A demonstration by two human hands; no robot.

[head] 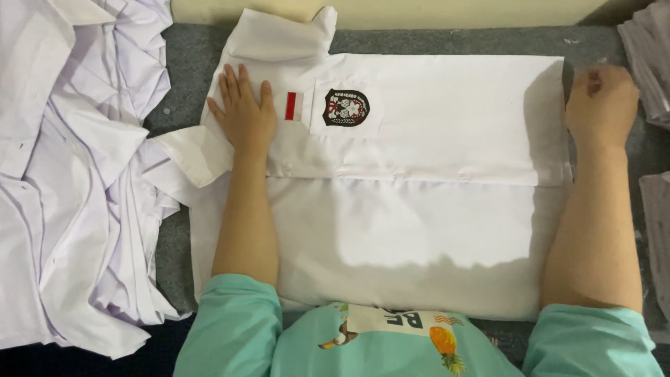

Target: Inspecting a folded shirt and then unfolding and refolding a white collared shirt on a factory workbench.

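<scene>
Head view: a white shirt [419, 209] lies flat at centre on the grey surface [183, 77], its badge [346, 107] and red-white patch [294, 106] toward 12 o'clock. The left hand [244, 112] presses flat near the collar at 10 o'clock, fingers spread and released. The right hand [601, 101], at 2 o'clock, is clenched at the shirt's right edge; I cannot tell if it grips cloth. A heap of white shirts [77, 181] lies at 9 o'clock.

White cotton folded shirt [419, 209], plain, with a small red-and-white striped patch [294, 106] and a black, white and red crest badge [345, 107] on the pocket. White rumpled pile of shirts [77, 174] at the side. Grey felt-like surface [181, 77] beneath. Mint-green short sleeves [230, 328], with an orange and yellow fruit print [443, 345].
</scene>
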